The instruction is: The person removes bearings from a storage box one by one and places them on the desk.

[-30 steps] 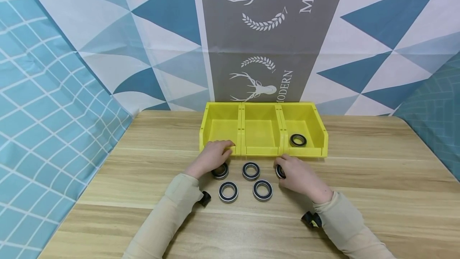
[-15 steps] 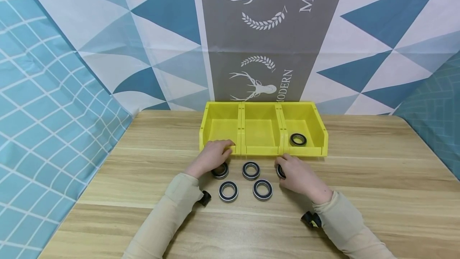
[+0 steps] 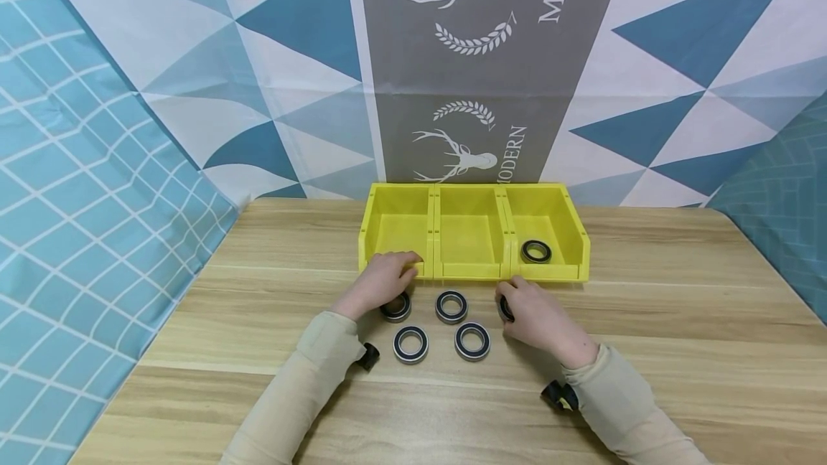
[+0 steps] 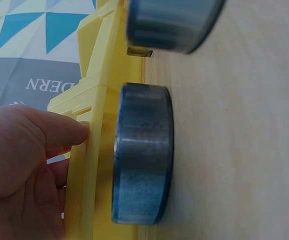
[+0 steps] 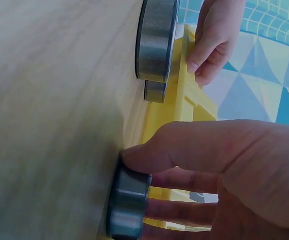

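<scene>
My left hand (image 3: pixel 382 280) is at the front lip of the leftmost yellow bin (image 3: pixel 400 196). In the left wrist view its thumb lies against the lip and the fingers curl behind it. My right hand (image 3: pixel 536 313) holds a ball bearing (image 3: pixel 505 308) between thumb and fingers, low at the table in front of the rightmost bin; the hand covers most of it. Another bearing (image 3: pixel 526 252) lies flat inside that right bin. On the table between the hands are bearings: one (image 3: pixel 451 307) near the middle bin, two nearer me (image 3: pixel 410 345), and one partly under my left hand (image 3: pixel 399 308).
Three yellow bins stand joined side by side at the back of the wooden table (image 3: pixel 678 321), near a patterned cloth backdrop (image 3: pixel 446 70). The middle bin (image 3: pixel 466 196) is between the other two. A small dark device sits under each wrist.
Hardly anything differs. My right hand has shifted very slightly with the bearing; my left hand and the bearings on the table stay where they were.
</scene>
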Motion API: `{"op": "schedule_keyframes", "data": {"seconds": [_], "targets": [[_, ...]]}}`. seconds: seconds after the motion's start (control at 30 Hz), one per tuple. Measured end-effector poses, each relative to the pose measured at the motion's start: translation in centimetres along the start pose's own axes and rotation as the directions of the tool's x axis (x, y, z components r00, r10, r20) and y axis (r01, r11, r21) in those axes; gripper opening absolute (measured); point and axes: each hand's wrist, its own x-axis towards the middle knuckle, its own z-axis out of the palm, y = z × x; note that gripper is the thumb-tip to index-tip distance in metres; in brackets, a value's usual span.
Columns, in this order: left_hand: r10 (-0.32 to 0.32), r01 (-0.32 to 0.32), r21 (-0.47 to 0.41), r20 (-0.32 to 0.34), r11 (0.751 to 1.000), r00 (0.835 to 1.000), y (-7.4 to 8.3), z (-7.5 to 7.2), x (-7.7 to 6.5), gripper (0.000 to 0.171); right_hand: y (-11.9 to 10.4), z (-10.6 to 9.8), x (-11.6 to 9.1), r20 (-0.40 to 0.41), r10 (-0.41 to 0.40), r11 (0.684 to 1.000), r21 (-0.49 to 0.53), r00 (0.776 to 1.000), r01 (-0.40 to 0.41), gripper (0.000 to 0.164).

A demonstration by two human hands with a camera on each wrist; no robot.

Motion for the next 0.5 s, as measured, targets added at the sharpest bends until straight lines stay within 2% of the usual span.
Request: {"op": "schedule_keyframes", "data": {"seconds": [0.5], "targets": [[0.004, -0.004, -0.003, -0.004, 1.000, 1.000, -0.14, 0.11, 0.08, 0.026, 0.38, -0.36, -0.04, -0.025, -0.015, 1.000, 0.026, 1.000, 0.016, 0.033]]}}
